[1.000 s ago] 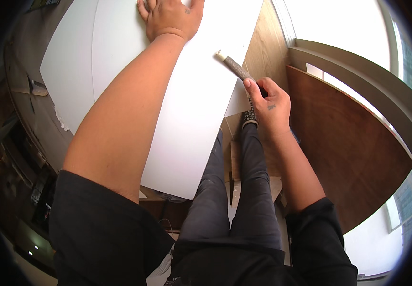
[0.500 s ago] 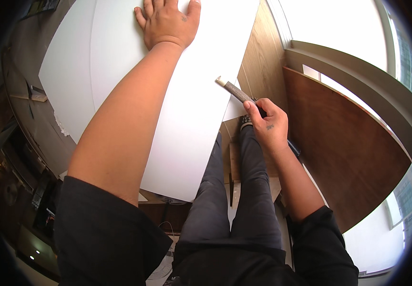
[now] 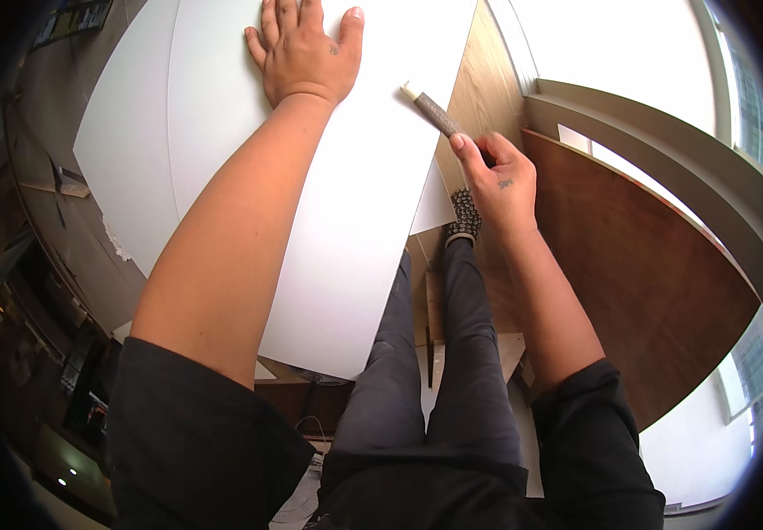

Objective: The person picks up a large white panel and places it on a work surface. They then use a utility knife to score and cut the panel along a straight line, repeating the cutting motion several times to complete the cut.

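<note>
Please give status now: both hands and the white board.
Left hand flat on white board. Right hand grips a stick tool at the board's right edge. Nothing in the way.

The board (image 3: 346,203) is plain white, and the tool (image 3: 439,113) has a speckled grey-brown body with a cream tip. The curved panel (image 3: 637,283) is dark reddish-brown wood grain; the floor (image 3: 478,79) is light wood. Sleeves (image 3: 204,433) are black, trousers (image 3: 452,353) dark grey.
</note>
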Motion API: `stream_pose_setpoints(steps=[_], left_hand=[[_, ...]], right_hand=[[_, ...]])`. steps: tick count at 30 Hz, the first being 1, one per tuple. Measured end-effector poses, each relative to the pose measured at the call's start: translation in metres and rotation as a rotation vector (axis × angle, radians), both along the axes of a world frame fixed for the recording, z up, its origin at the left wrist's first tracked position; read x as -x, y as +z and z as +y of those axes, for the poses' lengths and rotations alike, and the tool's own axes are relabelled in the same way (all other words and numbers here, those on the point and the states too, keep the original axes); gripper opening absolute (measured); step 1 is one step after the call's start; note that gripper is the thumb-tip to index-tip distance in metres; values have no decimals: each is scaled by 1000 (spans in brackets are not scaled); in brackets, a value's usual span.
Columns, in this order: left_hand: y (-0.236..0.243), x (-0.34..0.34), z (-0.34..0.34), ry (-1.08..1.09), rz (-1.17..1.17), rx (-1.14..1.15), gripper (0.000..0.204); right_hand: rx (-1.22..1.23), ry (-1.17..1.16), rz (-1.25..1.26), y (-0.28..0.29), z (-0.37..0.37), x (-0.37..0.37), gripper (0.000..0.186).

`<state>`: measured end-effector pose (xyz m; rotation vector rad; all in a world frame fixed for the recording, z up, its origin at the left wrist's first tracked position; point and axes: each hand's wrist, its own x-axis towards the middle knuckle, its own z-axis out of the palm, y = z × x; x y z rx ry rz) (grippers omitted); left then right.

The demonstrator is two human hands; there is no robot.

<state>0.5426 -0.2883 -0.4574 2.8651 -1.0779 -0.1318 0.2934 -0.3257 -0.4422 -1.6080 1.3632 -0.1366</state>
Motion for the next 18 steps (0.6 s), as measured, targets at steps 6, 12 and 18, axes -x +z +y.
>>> stream_pose_setpoints(steps=[6, 12, 18], left_hand=[[-8, -6, 3, -28, -26, 15, 67], [-8, -7, 5, -43, -65, 8, 63], [-10, -8, 3, -51, -56, 20, 62]], right_hand=[[-45, 66, 35, -1, 11, 20, 37], [-62, -31, 25, 4, -15, -10, 39], [-74, -42, -61, -13, -25, -11, 39]])
